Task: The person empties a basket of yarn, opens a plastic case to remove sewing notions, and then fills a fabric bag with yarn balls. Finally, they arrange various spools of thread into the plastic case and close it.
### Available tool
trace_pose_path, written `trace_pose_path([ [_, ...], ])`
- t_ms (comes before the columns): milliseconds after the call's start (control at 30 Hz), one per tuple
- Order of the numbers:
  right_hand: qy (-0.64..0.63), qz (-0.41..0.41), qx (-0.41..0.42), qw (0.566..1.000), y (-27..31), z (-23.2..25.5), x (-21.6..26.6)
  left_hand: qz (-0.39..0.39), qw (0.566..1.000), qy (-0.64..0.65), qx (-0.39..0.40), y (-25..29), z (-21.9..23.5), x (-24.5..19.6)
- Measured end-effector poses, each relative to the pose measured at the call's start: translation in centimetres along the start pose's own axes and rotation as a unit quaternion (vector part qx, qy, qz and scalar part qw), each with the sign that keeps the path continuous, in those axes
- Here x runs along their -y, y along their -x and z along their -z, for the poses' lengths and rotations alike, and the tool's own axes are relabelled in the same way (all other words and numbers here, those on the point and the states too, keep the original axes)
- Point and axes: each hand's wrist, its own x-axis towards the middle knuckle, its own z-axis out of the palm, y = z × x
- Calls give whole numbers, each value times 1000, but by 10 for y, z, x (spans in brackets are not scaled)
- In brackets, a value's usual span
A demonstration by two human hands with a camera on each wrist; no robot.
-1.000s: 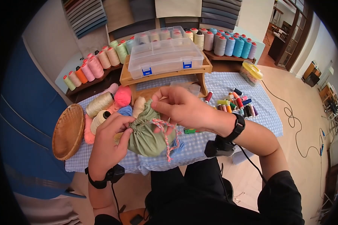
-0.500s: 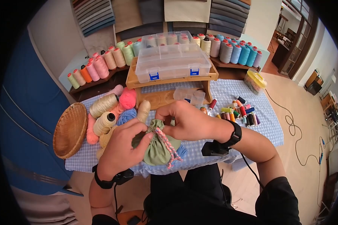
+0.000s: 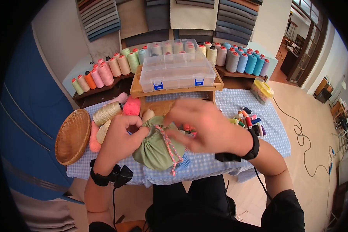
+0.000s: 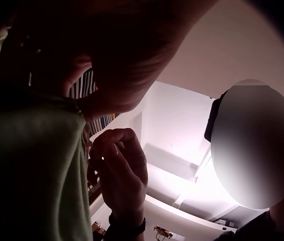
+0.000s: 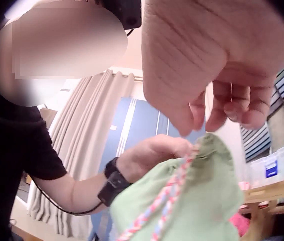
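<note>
A green cloth drawstring pouch (image 3: 152,154) with a pink, white and blue braided cord (image 3: 169,146) is held over the front of the table. My left hand (image 3: 121,137) pinches its gathered neck from the left. My right hand (image 3: 212,125), blurred in the head view, is at the pouch's right side with thumb and fingers apart. In the right wrist view its loosely bent fingertips (image 5: 242,114) hover just above the top of the pouch, holding nothing. The cord hangs down the pouch's front. In the left wrist view, green cloth (image 4: 31,165) fills the lower left.
Yarn balls and thread cones (image 3: 107,112) lie left of the pouch, beside a wicker basket (image 3: 72,135). Small thread spools (image 3: 248,120) are scattered to the right, near a yellow-lidded tub (image 3: 262,91). Behind, a clear plastic case (image 3: 178,75) stands on a wooden stand (image 3: 137,87).
Half a second ago the right fingers were at the pouch's neck; now they have moved off it to the right. The left hand has kept its hold, shifting slightly left with the pouch.
</note>
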Motion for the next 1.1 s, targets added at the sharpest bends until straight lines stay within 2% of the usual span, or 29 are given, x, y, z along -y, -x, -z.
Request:
trace_pose_path([
  [33, 24, 18, 40, 999, -1, -5, 7, -10, 1000, 2, 16, -2, 0, -1],
  [67, 25, 18, 39, 999, -1, -11, 9, -20, 999, 2, 34, -3, -1, -2],
  [133, 98, -12, 80, 992, -1, -18, 8, -33, 999, -10, 24, -3, -4, -4],
  [200, 95, -11, 92, 991, -1, -17, 8, -43, 999, -22, 12, -4, -5, -6],
  [267, 30, 2, 74, 997, 4, -27, 9, -26, 1000, 1, -7, -3, -4, -7],
  [300, 59, -2, 98, 993, 8, -29, 11, -26, 1000, 0, -8, -3, -4, -7],
  [367, 92, -2, 118, 989, 9, -24, 10, -89, 986, -132, -39, -3, -3, -4],
  [400, 127, -2, 138, 982, 10, -19, 9, -88, 987, -132, -38, -4, 1, -3],
  [467, 139, -10, 163, 977, 9, -1, 3, 3, 988, -149, -30, -7, 13, -6],
  [500, 151, -16, 186, 971, 8, 6, 1, 13, 990, -140, -22, -9, 17, -9],
  [633, 162, 31, 161, 973, 4, 15, 4, -23, 983, -182, -29, -20, 18, -8],
  [700, 184, -25, 185, 965, -6, 19, 12, -48, 980, -191, -2, -26, 20, -10],
  [733, 184, -25, 185, 965, -8, 13, 14, -48, 981, -190, -2, -28, 19, -15],
  [800, 124, -2, 120, 985, -11, -7, 17, -14, 994, -103, -36, -31, 11, -30],
  [833, 74, 4, 129, 989, -11, -17, 19, -17, 996, -82, -34, -32, 9, -35],
  [933, 99, 35, 129, 986, -7, -24, 17, -11, 996, -84, -41, -35, 11, -34],
  [1033, 82, 61, 114, 988, -1, -3, 3, -51, 992, -115, -24, -36, 25, -24],
  [1100, 133, 60, 110, 983, -1, 20, -10, -32, 993, -109, 6, -33, 35, -21],
])
